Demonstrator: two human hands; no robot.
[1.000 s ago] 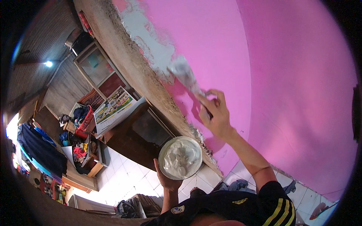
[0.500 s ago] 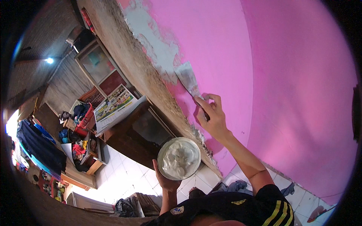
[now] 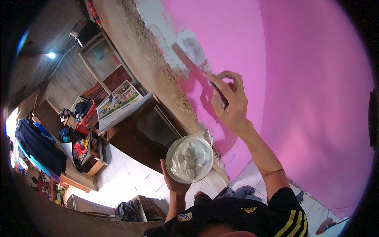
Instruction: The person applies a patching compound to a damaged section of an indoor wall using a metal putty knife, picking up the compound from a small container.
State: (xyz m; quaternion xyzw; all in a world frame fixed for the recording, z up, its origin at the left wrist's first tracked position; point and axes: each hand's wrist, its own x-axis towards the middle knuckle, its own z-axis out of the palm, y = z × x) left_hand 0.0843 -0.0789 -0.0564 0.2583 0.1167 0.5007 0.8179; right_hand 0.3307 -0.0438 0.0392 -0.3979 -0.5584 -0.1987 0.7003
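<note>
Your left hand [image 3: 176, 183] carries a round pale bowl [image 3: 208, 169] filled with thick off-white paste [image 3: 188, 156], its surface folded into soft lumps and ridges. That grip spreads around the near left side of the bowl, thumb against the wall; the fingers underneath are hidden. Farther left, a red basket [image 3: 91, 115] holds dark clothes, and near it a wooden drawer [image 3: 96, 168] holds red and yellow cloth.

Your right hand [image 3: 233, 103] has its grip closed around the handle of a putty knife [image 3: 193, 50], index finger stretched toward the blade. The blade is broad and flat, smeared whitish grey, and casts a dark shadow along its left edge. It is over the grey-white patch [image 3: 158, 19] at the left margin of the pink wall [image 3: 304, 98]; you cannot tell from here whether its edge touches.

Compared with half a second ago, your knife sits farther along the patch, away from the patch's near end, and your right hand has moved farther with it. Your left hand holds the bowl as before.
</note>
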